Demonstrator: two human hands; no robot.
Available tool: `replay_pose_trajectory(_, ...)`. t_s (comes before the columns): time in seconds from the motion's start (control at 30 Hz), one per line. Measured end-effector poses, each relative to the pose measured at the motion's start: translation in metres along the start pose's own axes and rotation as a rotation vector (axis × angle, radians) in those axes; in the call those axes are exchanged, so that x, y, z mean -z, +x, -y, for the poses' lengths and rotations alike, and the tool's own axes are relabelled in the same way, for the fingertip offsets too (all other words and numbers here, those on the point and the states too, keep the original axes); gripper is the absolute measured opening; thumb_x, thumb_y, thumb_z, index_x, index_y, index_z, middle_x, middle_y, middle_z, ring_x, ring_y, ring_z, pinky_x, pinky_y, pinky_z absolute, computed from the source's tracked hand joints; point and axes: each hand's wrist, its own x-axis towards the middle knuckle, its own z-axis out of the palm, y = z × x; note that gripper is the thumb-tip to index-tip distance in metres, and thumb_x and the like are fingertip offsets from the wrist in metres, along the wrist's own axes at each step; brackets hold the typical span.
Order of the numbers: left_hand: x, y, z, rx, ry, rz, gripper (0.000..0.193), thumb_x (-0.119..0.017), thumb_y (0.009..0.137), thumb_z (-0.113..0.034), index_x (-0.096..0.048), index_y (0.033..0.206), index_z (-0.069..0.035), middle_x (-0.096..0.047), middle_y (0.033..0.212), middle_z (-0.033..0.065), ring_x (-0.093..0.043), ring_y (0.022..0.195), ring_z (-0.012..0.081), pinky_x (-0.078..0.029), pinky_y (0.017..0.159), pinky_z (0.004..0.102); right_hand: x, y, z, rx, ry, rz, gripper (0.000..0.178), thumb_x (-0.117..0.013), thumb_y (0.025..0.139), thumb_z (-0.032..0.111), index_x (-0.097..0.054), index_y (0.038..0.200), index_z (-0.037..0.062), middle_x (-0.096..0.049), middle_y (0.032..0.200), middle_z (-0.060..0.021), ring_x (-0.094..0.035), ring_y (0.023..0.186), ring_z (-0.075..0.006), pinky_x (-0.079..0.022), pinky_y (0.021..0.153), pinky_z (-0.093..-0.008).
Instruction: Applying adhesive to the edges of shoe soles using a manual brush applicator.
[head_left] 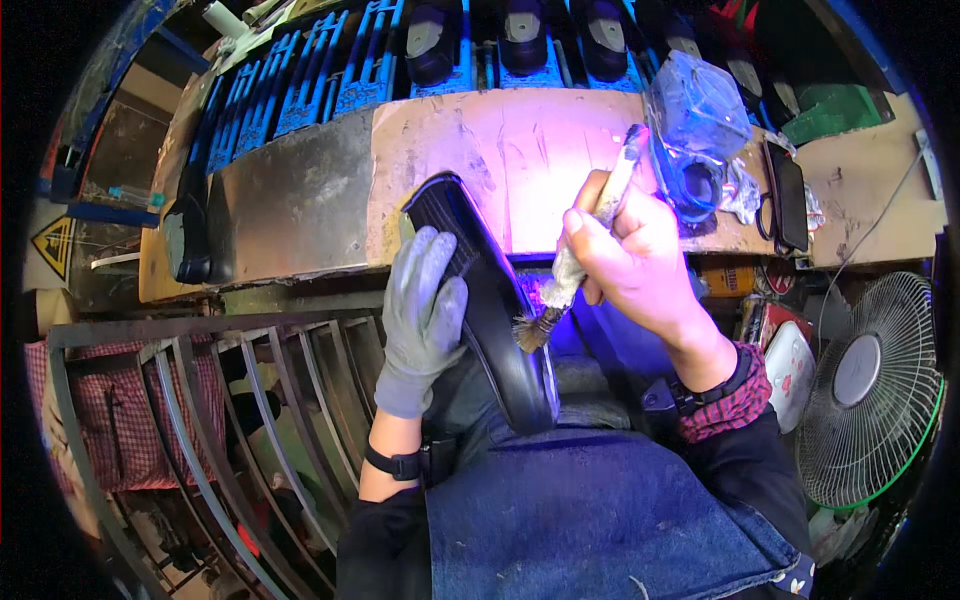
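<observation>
At the centre of the frame we steady a long black rubber shoe sole [495, 320] with our grey-gloved left hand [420, 315], fingers wrapped over its edge, tilting it toward the brush. Our bare right hand [630, 262] is closed tight around a worn wooden-handled glue brush [575, 262], bristles touching the sole's rim.

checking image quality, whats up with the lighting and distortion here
Head view: violet-pink light washes the workbench behind the brush in the right hand; the black shoe sole in the gloved left hand stays dark; fisheye bends the bench edge, corners black.
</observation>
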Motion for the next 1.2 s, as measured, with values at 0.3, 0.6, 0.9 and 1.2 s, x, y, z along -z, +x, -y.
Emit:
replay_pose_trajectory(0.3,-0.001,0.010,0.008,-0.009,-0.017,-0.047,0.061,-0.073,0.064,-0.010,-0.046,0.118,-0.003,-0.049,0.125,0.0230,-0.048,0.114,0.0436,-0.039,0.097,0.0502,0.016,-0.025,0.009,0.681,-0.140,0.210,0.008,-0.053,0.086,0.007,-0.049,0.081,0.0012,-0.058,0.068,-0.0094,-0.056,0.054,-0.0137,-0.046,0.048,-0.0251)
replay_pose_trajectory(0.6,0.043,0.045,0.002,0.250,-0.137,0.075,0.081,-0.082,0.057,-0.028,-0.045,0.124,0.000,-0.055,0.117,0.0203,-0.054,0.109,0.0379,-0.043,0.094,0.0414,0.021,-0.017,0.045,0.980,-0.165,0.308,0.015,-0.067,0.075,0.008,-0.056,0.080,0.0012,-0.064,0.075,-0.0128,-0.065,0.066,-0.0226,-0.053,0.059,-0.0291)
replay_pose_trajectory(0.9,0.071,0.049,-0.034,0.765,-0.771,0.658,0.112,-0.091,0.043,-0.035,-0.032,0.132,-0.001,-0.053,0.119,0.0108,-0.053,0.110,0.0244,-0.043,0.096,0.0359,0.017,0.017,0.047,0.575,0.306,-0.035,0.015,-0.049,0.095,0.016,-0.047,0.088,0.0030,-0.059,0.075,-0.0082,-0.055,0.056,-0.0107,-0.045,0.049,-0.0227)
replay_pose_trajectory(1.2,0.058,0.053,-0.034,0.890,-0.814,0.693,0.102,-0.089,0.047,-0.014,-0.032,0.131,-0.002,-0.058,0.110,0.0127,-0.059,0.100,0.0228,-0.052,0.082,0.0358,0.013,0.036,0.031,0.515,0.088,0.036,0.016,-0.057,0.091,0.018,-0.052,0.087,0.0027,-0.060,0.070,-0.0049,-0.057,0.054,-0.0085,-0.045,0.049,-0.0216)
